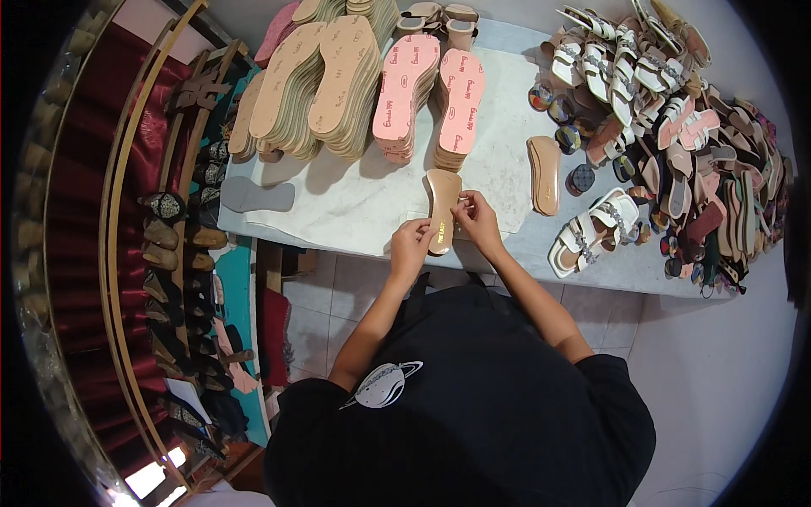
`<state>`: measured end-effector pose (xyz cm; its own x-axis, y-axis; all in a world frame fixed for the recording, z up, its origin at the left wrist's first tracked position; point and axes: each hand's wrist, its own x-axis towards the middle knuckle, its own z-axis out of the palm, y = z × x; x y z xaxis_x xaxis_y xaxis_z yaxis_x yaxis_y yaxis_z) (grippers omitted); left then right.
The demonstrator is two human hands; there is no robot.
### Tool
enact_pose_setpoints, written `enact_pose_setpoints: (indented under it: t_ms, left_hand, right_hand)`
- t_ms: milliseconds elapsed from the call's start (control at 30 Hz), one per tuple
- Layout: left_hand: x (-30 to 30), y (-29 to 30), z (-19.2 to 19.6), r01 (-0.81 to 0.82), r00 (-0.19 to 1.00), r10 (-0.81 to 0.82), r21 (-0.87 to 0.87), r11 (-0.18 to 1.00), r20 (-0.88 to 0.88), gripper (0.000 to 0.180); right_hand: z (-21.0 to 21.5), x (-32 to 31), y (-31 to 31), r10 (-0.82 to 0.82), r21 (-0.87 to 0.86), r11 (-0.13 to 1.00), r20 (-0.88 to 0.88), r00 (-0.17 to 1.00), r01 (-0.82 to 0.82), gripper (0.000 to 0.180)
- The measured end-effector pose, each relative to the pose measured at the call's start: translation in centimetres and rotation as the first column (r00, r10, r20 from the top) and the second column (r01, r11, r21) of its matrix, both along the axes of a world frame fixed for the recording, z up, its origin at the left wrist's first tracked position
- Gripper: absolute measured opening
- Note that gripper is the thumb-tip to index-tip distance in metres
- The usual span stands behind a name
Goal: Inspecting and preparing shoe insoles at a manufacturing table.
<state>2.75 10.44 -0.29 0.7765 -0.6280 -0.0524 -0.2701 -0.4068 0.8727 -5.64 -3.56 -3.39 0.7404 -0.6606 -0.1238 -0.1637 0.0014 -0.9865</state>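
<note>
A glossy tan insole (443,203) with gold lettering near its heel end is held upright over the table's near edge. My left hand (410,246) pinches its left edge low down. On the opposite edge, a little higher, the fingers of my right hand (478,223) close on the insole. Just beyond it stands a stack of pink-topped insoles (459,101), with a second pink-topped stack (405,93) to its left. A small pile of similar glossy tan insoles (546,173) lies to the right of my right hand.
Tall stacks of beige insoles (342,84) stand at the back left, and a grey sole (258,195) lies before them. White sandals (591,232) sit at the right, beside a large heap of sandals (701,152). Shoe-filled shelves (169,245) line the left side.
</note>
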Motion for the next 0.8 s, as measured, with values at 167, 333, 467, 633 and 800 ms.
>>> enact_pose_setpoints:
  t_ms: [167, 333, 467, 633, 800]
  left_hand:
    - [0.1, 0.0, -0.6, 0.019, 1.000, -0.019, 0.006, 1.000, 0.016, 0.022]
    - [-0.1, -0.2, -0.6, 0.008, 1.000, -0.008, -0.007, 1.000, -0.005, 0.020]
    - [-0.1, -0.3, -0.5, 0.024, 0.999, -0.024, 0.011, 1.000, 0.033, 0.019]
    - [-0.2, -0.3, -0.6, 0.018, 1.000, -0.020, 0.056, 0.998, 0.024, 0.020]
    - [-0.3, -0.2, -0.4, 0.021, 0.981, -0.050, 0.154, 0.988, 0.188, 0.025]
  right_hand:
    - [0.1, 0.0, 0.0, -0.028, -0.049, 0.998, -0.016, 0.999, 0.028, 0.027]
    - [0.2, 0.1, -0.1, -0.020, -0.064, 0.998, -0.067, 0.998, 0.016, 0.028]
    - [-0.7, 0.1, -0.2, -0.030, -0.086, 0.996, -0.068, 0.997, 0.024, 0.028]
    - [-0.6, 0.4, -0.2, -0.047, -0.103, 0.994, -0.078, 0.996, 0.039, 0.029]
    - [-0.4, 0.5, 0.0, -0.065, -0.124, 0.991, -0.105, 0.992, 0.052, 0.029]
